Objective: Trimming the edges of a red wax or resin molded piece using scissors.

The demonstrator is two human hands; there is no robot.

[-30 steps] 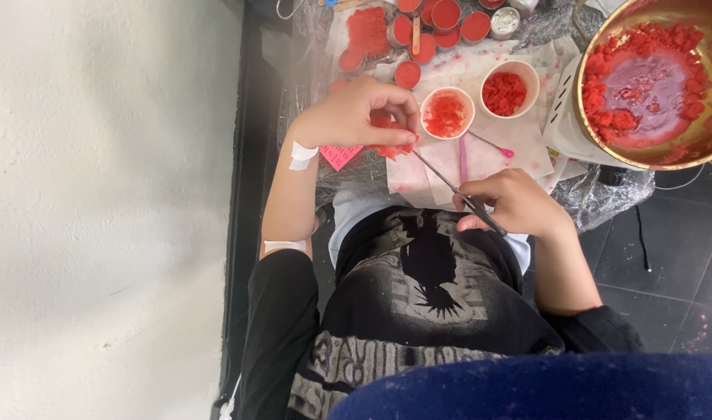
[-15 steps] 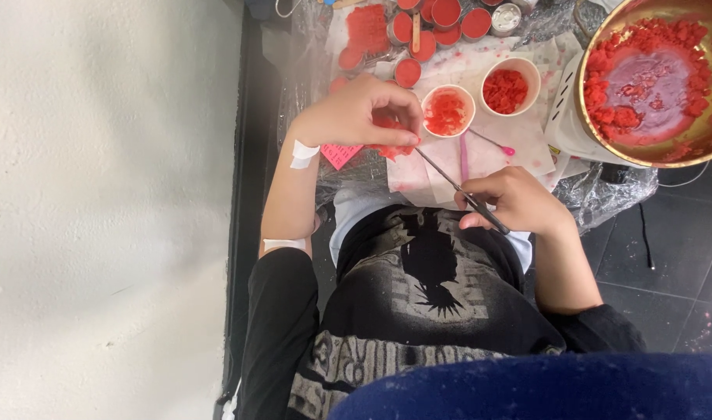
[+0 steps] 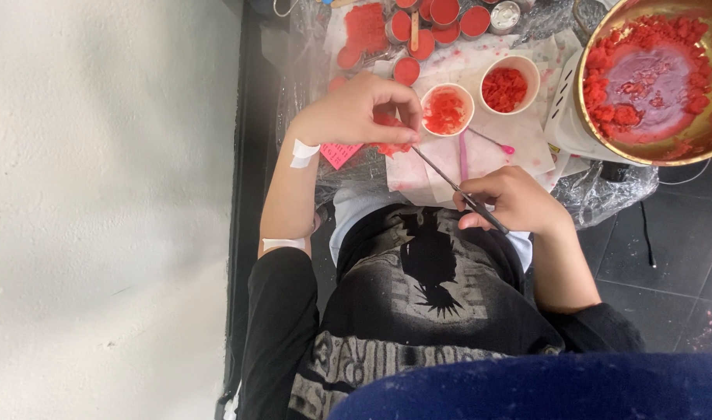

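Head view, looking down: a wide brass-coloured bowl [image 3: 657,82] sits at the upper right, ringed inside with red wax chunks around a pinkish melted pool. Left of it, the tabletop [image 3: 480,58] is covered with stained white paper, with crinkled clear plastic spilling over its near edge. Along the far edge stands a cluster of small round tins filled with red wax [image 3: 441,19]. Nearer are two white paper cups: one holding red wax pieces [image 3: 510,84], and beside it one with wet red wax [image 3: 447,109]. A pink stick [image 3: 462,154] lies on the paper just below that cup. The left hand [image 3: 354,111], a white bandage at its wrist, is curled with fingertips pinched on a small red wax piece [image 3: 390,146] just left of the nearer cup. The right hand [image 3: 511,201] is closed around a thin metal tool [image 3: 457,187], whose tip reaches up-left to the red piece.
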